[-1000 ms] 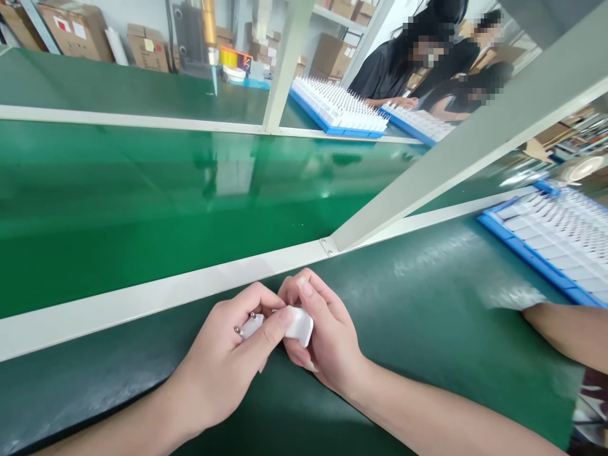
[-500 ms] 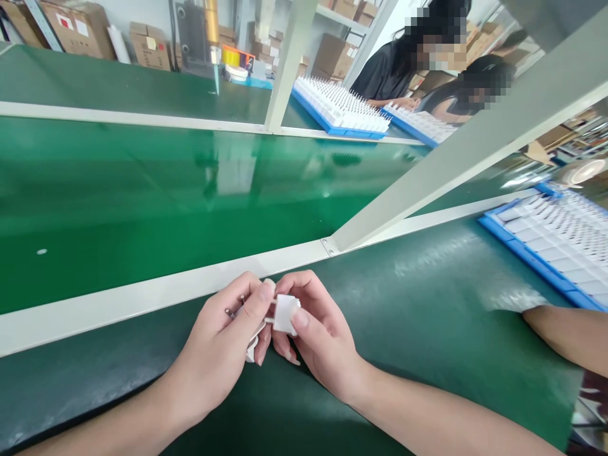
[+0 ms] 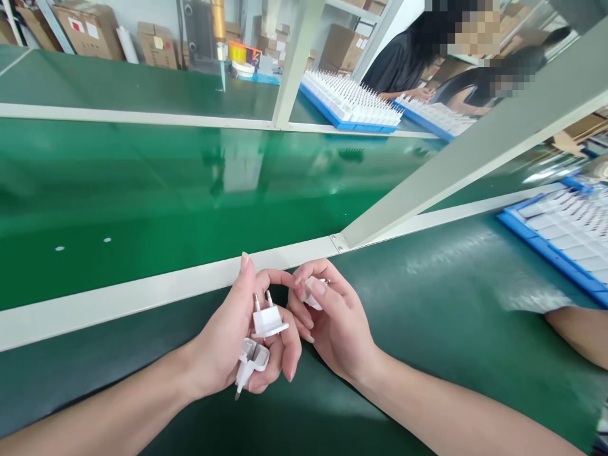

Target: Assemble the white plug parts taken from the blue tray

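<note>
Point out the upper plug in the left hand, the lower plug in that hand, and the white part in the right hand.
upper plug (image 3: 268, 322), head view, its white body.
lower plug (image 3: 253, 354), head view, its white body.
white part (image 3: 311, 296), head view, the bit showing between the fingers.

White plugs (image 3: 268, 322) with silver pins, glossy green belt (image 3: 142, 190), dark green mat (image 3: 427, 304), blue trays (image 3: 532, 237) of white parts, brown cardboard boxes (image 3: 80, 25)

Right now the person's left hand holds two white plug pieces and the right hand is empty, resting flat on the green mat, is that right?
Not quite. The left hand does hold two white plug pieces, but the right hand is not empty or flat: the head view shows its fingers curled around a third white piece, raised beside the left hand above the green mat.
</note>
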A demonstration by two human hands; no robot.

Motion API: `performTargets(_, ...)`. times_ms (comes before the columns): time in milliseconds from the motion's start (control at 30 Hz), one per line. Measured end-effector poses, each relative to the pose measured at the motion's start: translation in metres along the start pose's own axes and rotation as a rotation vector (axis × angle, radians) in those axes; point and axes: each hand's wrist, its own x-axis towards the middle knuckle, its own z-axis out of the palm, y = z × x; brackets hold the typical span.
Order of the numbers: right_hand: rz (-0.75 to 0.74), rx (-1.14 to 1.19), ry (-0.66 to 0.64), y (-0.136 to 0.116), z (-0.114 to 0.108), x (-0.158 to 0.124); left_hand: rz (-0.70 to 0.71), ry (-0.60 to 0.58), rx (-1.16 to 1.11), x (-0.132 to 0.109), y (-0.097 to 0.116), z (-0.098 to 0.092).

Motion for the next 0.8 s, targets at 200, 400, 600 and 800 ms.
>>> performTargets(200,0.010,-0.257,-0.143,-0.004,0.001,-0.006,0.114,0.054,0.171,-0.004,-0.009,0.002)
performTargets(400,0.025,-0.325,-0.178,-0.009,0.006,-0.011,0.138,0.012,0.133,-0.006,-0.011,0.001)
performTargets(600,0.007,-0.265,-0.190,-0.004,0.003,-0.007,0.140,-0.026,0.047,-0.003,-0.006,-0.004)
performTargets(800,-0.094,-0.267,-0.190,-0.003,0.003,-0.005,0.102,0.086,0.006,-0.003,-0.006,-0.003)
